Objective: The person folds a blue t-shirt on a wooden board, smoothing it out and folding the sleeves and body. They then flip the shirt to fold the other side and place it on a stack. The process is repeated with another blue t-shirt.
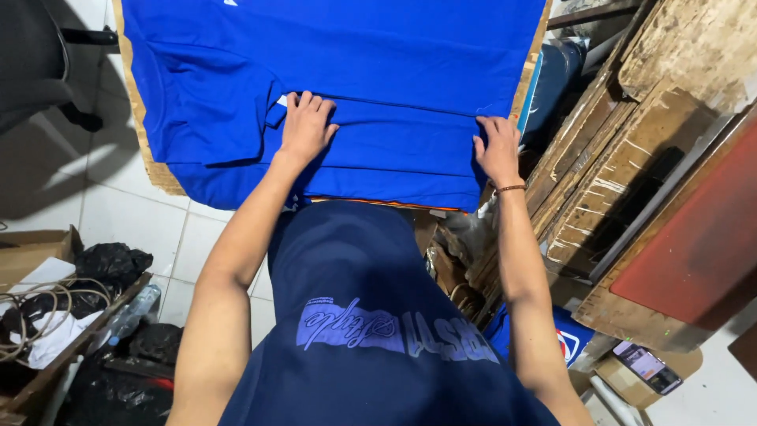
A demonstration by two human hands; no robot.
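Observation:
A bright blue shirt point(371, 71) lies spread over a wooden board point(150, 162) in front of me. Its lower part is folded up into a band across the near edge. My left hand point(304, 126) presses flat on the fold near a folded sleeve, fingers together. My right hand point(498, 150) rests flat on the shirt's right edge, fingers slightly spread, with a thin bracelet at the wrist. Neither hand grips anything. I wear a dark navy shirt with pale lettering.
Worn wooden frames point(631, 150) and a red-faced board point(702, 229) stack to the right. A phone point(648, 367) lies at the lower right. On the left is a white tiled floor, a crate with cords point(39, 315), black bags point(114, 264) and a plastic bottle point(134, 312).

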